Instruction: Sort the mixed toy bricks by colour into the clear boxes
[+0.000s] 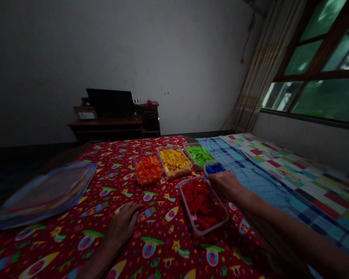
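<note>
My left hand lies flat on the red patterned cloth, holding nothing, its fingers loosely stretched. My right hand is closed at the near rim of a small clear tub of blue plastic pieces, seemingly gripping that rim; its fingertips are partly hidden. Left of that hand, and nearest to me, stands a clear rectangular container full of red pieces. Beyond it, in a slanting row, are containers of orange pieces, yellow pieces and green pieces.
A stack of clear zip bags lies at the left. A blue checked cloth and a patchwork quilt spread to the right. Behind are a desk with a dark monitor, a red telephone, a curtain and a window.
</note>
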### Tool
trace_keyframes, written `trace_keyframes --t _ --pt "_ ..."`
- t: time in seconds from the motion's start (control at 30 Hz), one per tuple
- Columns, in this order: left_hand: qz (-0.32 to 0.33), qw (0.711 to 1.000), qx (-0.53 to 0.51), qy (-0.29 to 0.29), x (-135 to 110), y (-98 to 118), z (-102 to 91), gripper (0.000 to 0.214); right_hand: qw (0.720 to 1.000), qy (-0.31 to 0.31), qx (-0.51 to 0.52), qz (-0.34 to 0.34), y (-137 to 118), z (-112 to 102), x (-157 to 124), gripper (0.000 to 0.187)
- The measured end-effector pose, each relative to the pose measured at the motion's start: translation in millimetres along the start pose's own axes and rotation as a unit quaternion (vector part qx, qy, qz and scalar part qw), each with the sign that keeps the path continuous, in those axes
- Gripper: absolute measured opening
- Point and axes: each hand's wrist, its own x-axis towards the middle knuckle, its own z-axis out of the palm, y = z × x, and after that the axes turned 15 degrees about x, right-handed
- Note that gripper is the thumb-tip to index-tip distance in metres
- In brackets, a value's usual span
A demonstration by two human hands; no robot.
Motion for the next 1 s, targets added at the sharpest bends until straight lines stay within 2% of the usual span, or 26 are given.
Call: trace_keyframes --t 0.13,0.27,0.37,0.43,0.57,0.83,1.0 --pt "0.002 1.000 -0.002 0.002 1.3 2.6 -2.9 0.029 0.998 -0.029 -0.009 0.062 -18.9 30.4 -30.4 0.022" --pt "0.003 1.000 0.005 -0.006 2.6 4.3 -5.6 0.029 0.995 0.052 0.005 0.089 -8.4 45.0 -40.5 0.020" --pt "0.002 1.000 0.005 -0.009 3.2 5.0 -6.5 0.029 0.991 0.033 0.041 0.120 0.6 51.4 -39.1 0.018" --pt "0.001 1.000 0.001 -0.009 3.5 5.5 -6.8 0.029 0.990 0.017 0.069 0.118 2.7 55.1 -36.3 0.019" --pt "0.003 1.000 -0.008 -0.005 3.6 6.4 -7.3 0.029 0.989 0.054 0.109 0.084 -0.3 59.5 -33.2 0.024" --pt "0.011 1.000 0.002 -0.001 3.8 6.0 -6.9 0.029 0.981 0.093 0.161 0.051 -14.1 56.4 -25.0 0.022" --pt "0.008 1.000 0.001 -0.009 3.8 5.2 -7.0 0.028 0.981 0.055 0.176 0.053 -18.4 61.3 -17.9 0.023"
